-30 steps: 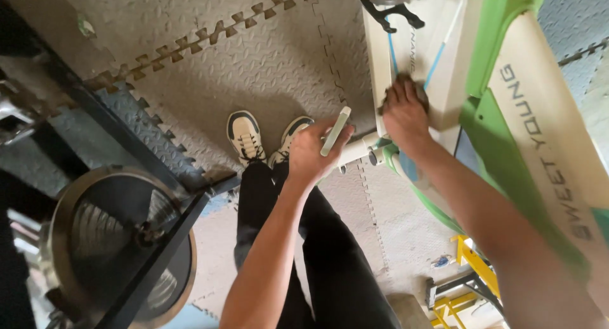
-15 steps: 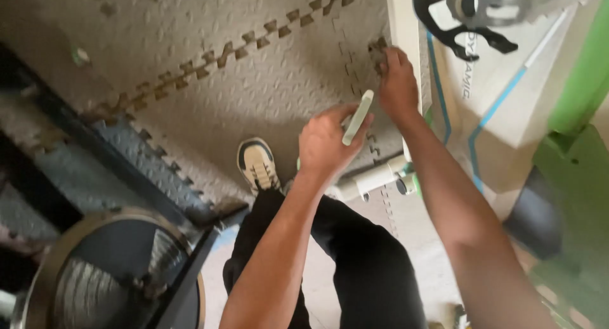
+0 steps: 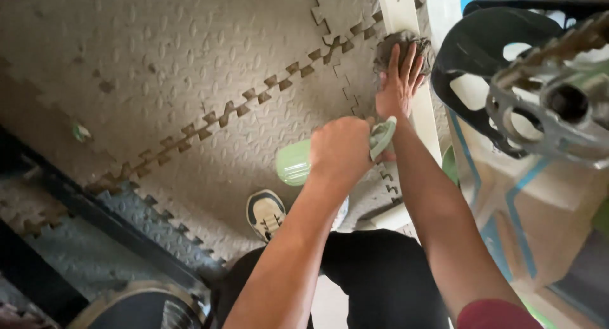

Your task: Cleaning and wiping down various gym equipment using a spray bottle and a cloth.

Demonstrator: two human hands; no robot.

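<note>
The left hand point(image 3: 342, 150) was closed around 1 pale green bottle point(image 3: 295, 163) above the grey floor mats point(image 3: 158, 69). Just beyond it, the right hand point(image 3: 398, 81) lay flat with fingers spread, pressing 1 grey cloth point(image 3: 388, 45) against 1 white bar point(image 3: 406, 24), beside 1 pedal point(image 3: 552, 94).

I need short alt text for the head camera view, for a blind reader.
Seen from above, the right hand presses a grey cloth on a white frame bar, the left hand grips a pale green bottle, over grey floor mats.

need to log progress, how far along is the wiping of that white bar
Done: can't tell; no clean-versus-dirty line shows on the white bar. In hand: right hand presses a grey cloth on the bar; left hand holds a green spray bottle. Left: the bar's lower stretch near the shoe, seemingly.
</note>
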